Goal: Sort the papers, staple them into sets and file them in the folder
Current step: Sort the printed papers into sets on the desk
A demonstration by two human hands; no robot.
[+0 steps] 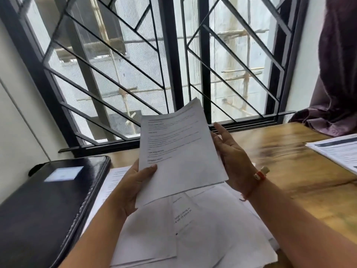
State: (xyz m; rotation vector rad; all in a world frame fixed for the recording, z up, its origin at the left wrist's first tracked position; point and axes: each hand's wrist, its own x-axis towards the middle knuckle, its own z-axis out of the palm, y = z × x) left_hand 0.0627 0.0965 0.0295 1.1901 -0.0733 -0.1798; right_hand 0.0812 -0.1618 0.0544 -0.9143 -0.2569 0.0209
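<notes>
Across the top half of the view, from 10 to 2 o'clock, stands a barred window [154,60], with a dark curtain [336,74] hanging at 2 o'clock. Below it lies the wooden table [289,151], which carries everything else.

At 8 o'clock on the table rests the black folder [48,206], closed, with a pale label on its cover. At 6 o'clock a loose spread of white papers [212,229] lies overlapping and turned at different angles, so it looks not sorted yet. At 3 o'clock, near the table's right edge, a separate pile of printed sheets [336,149] lies well apart from the others; it could be a set already put aside, but I cannot tell.

Near the centre, lifted above the loose papers, is a thin bundle of sheets [181,151]. The left hand [131,188] grips its lower left corner, thumb on top. The right hand [231,161] is spread wide with its fingers against the right edge of the bundle, as if squaring it. A red band [259,176] sits on the right wrist.

No stapler is visible. My judgement: the work is at the sorting step, and stapling and filing in the folder are both left to do.
</notes>
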